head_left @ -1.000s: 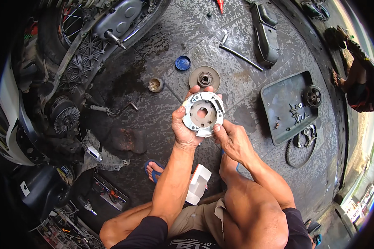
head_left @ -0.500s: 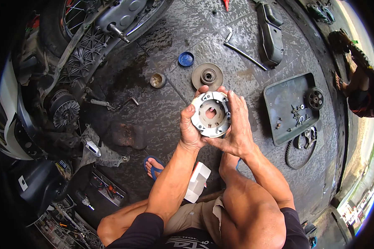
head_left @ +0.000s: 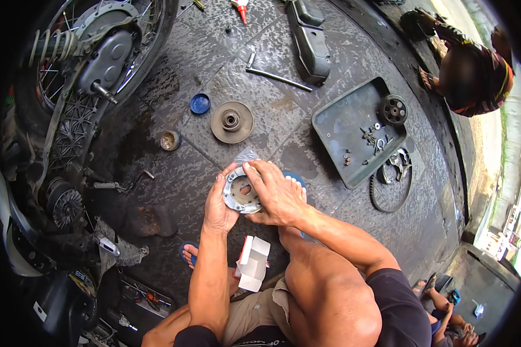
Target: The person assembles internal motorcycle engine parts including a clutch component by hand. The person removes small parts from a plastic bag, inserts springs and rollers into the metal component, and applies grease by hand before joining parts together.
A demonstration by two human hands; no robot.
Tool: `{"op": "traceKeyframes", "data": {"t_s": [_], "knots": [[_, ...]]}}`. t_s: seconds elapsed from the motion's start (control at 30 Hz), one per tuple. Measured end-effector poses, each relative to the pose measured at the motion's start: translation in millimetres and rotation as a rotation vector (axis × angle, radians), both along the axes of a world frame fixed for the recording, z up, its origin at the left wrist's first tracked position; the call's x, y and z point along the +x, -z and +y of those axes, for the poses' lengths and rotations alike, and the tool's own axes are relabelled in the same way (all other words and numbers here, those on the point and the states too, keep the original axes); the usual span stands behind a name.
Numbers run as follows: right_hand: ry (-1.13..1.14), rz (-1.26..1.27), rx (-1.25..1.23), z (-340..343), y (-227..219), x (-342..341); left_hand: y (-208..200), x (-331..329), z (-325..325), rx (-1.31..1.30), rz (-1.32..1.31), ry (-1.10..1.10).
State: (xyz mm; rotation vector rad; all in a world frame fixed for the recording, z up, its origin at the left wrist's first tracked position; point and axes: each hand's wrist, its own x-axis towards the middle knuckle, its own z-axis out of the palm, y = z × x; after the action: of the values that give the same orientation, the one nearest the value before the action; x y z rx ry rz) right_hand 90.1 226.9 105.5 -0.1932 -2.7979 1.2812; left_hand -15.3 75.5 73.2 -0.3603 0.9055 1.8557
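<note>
I hold a round, pale metal scooter clutch shoe assembly [head_left: 231,199] above the floor with both hands. My left hand [head_left: 219,207] wraps round its left side. Across its right side lies my right hand [head_left: 276,194], fingers bent over the rim and thumb underneath. A bit of clear plastic [head_left: 247,154] sticks out beyond the clutch's far edge. Just past it, a metal pulley [head_left: 231,122] with a raised hub rests on the floor. An opened white and red box [head_left: 253,267] stands close to my legs, below the clutch.
A grey tray [head_left: 336,124] with bolts and a gear stands right, beside a belt [head_left: 391,208]. A wrench [head_left: 281,80], a black cover [head_left: 309,43], a blue lid [head_left: 200,103] and a small tin [head_left: 170,140] lie ahead. The dismantled scooter [head_left: 75,110] fills the left; another person [head_left: 469,78] sits far right.
The clutch has come lower and nearer to me, and my right hand has shifted over its face. Clear plastic now shows behind it. The whole view has turned somewhat to the right.
</note>
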Motion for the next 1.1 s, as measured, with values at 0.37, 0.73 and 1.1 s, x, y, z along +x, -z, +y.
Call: {"op": "traceKeyframes", "data": {"t_s": [0.37,0.73,1.1], "knots": [[0.036,-0.064,0.07,-26.7,56.5,-0.4,51.9,-3.8,-25.3,-0.57,0.332,0.133],[0.024,-0.168,0.242,-21.6,80.0,-11.6,66.9,-35.5,-39.2,-1.134,1.014,0.25],[0.137,-0.079,0.178,-28.4,82.1,-7.9,60.3,-32.2,-26.4,-0.848,0.353,0.241]]}}
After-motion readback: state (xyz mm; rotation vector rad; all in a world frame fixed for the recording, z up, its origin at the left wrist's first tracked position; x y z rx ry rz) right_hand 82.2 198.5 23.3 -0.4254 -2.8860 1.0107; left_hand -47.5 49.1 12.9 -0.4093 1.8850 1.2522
